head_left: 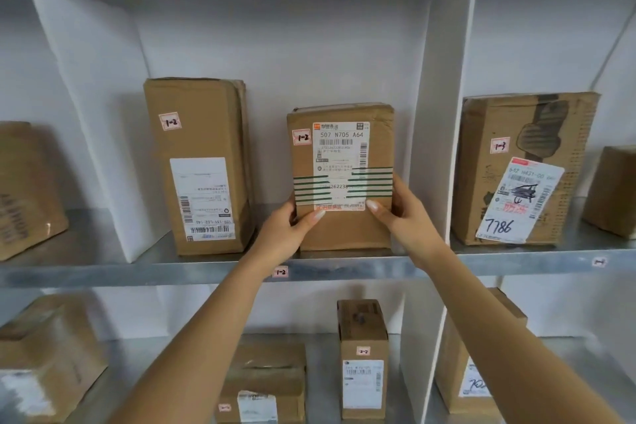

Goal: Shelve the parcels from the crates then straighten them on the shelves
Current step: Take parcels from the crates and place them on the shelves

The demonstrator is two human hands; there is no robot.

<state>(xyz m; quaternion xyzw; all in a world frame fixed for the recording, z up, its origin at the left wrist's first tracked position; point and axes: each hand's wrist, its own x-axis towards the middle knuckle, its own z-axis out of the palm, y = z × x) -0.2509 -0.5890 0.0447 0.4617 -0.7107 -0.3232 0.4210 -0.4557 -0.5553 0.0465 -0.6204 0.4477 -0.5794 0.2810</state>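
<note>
- The parcel (340, 179) stands upright on the upper shelf (172, 272), just behind the front edge. It is in the right half of the bay whose edge tag (280, 272) reads 1-2, the same mark as on the parcel's own sticker.
- The left hand (289, 227) grips the lower left side, its thumb laid across the front face. The right hand (402, 213) grips the lower right side the same way. The fingers behind the box are hidden.
- Main risk, as I judge it: the box is tall, stands on a narrow base and sits close to the front edge. If let go while leaning outward, it could tip forward off the shelf.
- An uneven push from the two hands would twist it, leaving the label face askew rather than square to the front edge.
- Sliding it rightward could jam it against the white divider (437, 113), which is near.
- The taller parcel (203, 165) towards the bay's left side stands well apart, so a knock there seems unlikely.
</note>
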